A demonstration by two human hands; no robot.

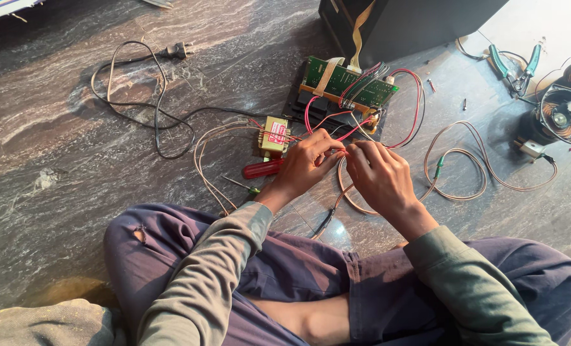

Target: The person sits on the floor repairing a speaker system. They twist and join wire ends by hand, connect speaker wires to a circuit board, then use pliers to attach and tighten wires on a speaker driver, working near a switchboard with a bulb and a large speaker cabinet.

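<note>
Currently both hands meet at scene centre over the marble floor (55, 128). Left hand (304, 163) and right hand (378, 176) are close together, fingertips almost touching, each pinched on the same thin red wire (356, 131). That wire runs away from the hands to the green circuit board (349, 83), which sits just beyond them in front of a black cabinet (413, 25).

Just left of the left hand: small yellow transformer (274, 136), with a red-handled screwdriver (264, 168) lying right beside it on the near side. Black power cord (151, 109) loops off to the far left, its plug at the far end.

Right of the right hand: loop of tan cable (458, 166), leading toward the speaker drivers (561, 115) at the right edge. Green-handled pliers (516, 67) far right, well apart from the hands.

Person is seated cross-legged, purple trousers and grey-green sleeves at the near edge.
</note>
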